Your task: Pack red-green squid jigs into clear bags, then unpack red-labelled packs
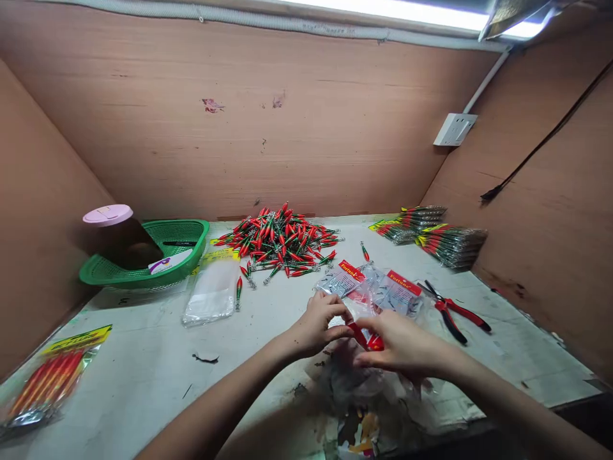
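Observation:
My left hand (313,324) and my right hand (407,345) meet over the front of the table. Both have their fingers closed on a small plastic packet with a red header (375,343), one at each side. Most of it is hidden by the fingers. Just beyond lie clear packets of small dark metal pieces, among them a red-topped "Fortune" packet (397,297) on the right and another red-topped packet (339,280) on the left. Crumpled clear plastic (354,377) lies below my hands.
Red-and-green fishing lures (282,239) form a heap at the back. Left of it are empty clear bags (211,291) and a green basket (115,275) holding a lidded container. Red-handled pliers (453,313) lie right, before stacked packed lures (453,246). A filled bag (52,377) sits far left.

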Demonstrator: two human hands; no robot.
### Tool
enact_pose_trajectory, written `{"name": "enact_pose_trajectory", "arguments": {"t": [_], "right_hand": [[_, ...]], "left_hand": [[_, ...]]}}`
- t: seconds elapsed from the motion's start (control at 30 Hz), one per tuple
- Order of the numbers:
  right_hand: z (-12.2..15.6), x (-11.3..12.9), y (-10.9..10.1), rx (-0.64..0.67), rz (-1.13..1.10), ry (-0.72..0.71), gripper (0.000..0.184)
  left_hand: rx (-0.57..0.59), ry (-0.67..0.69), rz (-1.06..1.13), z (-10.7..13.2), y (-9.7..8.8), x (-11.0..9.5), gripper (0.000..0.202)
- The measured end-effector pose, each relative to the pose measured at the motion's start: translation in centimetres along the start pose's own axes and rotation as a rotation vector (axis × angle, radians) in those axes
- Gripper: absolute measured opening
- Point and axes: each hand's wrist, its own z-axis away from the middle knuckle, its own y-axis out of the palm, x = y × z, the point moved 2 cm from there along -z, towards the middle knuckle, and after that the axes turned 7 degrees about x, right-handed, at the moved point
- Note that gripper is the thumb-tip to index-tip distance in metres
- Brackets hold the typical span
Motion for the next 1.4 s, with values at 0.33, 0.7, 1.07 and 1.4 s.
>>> {"name": "enact_pose_trajectory", "arguments": {"t": [0.33,0.7,1.07,1.4], "right_hand": [[-1.1,-0.5,1.2,0.14,-0.146,-0.207,0.027],[-0.6,-0.6,1.5,0.122,-0.326,-0.087,0.034],[0.6,-0.8,2.5,0.135,-1.078,0.127,0.046],[0.3,-2.0,2.3,0.014,-1.095,0.168,0.044]], "left_hand": [[-0.184,-0.183,0.329,8.6,-0.4,4.3,0.025],[-0.29,-0.14,0.319,8.8,0.3,3.6,0.028],[-0.416,0.286,-0.575,9.9,1.6,-1.3,0.022],[-0.555,-0.28,0.733,9.5,0.6,2.3,0.023]]}}
